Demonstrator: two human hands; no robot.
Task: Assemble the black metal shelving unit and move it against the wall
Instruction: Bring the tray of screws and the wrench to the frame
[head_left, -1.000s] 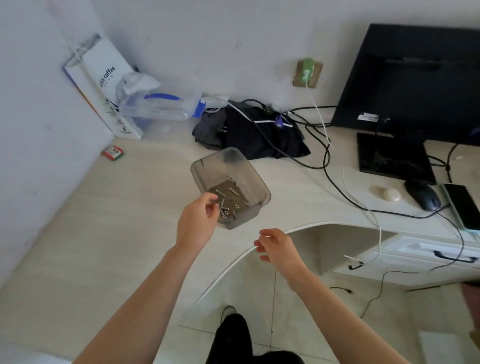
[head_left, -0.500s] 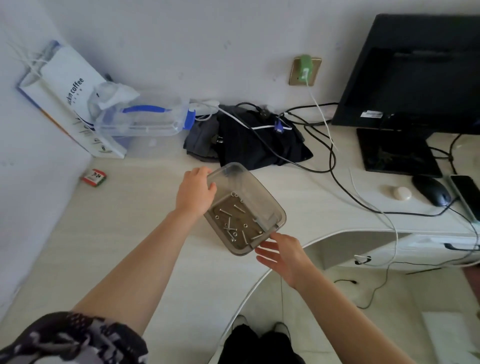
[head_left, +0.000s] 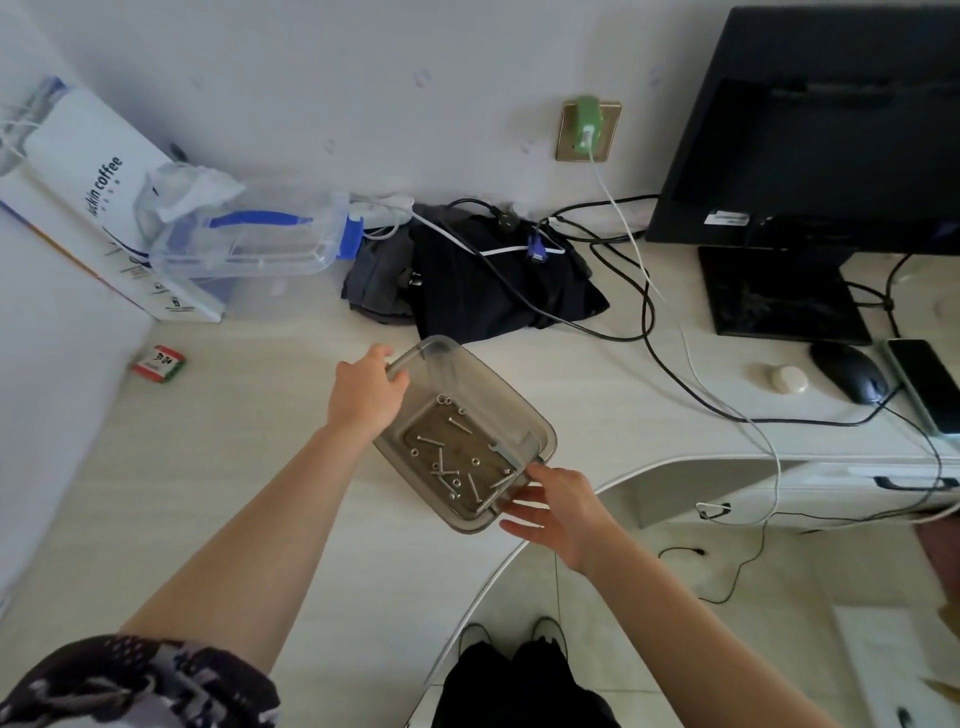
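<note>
The left hand (head_left: 367, 395) grips the smoky plastic tray (head_left: 524, 415) of screws (head_left: 447, 465); the right hand (head_left: 558, 506) touches its near end with straight fingers (head_left: 519, 506).

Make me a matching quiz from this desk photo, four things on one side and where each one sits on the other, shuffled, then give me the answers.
Things
1. screws
2. mouse
3. green charger
4. red packet

Places
A. plugged into the wall socket
B. on the desk near the left wall
C. inside the grey plastic tray
D. in front of the monitor stand, beside the phone

Pairs: 1-C, 2-D, 3-A, 4-B
</note>
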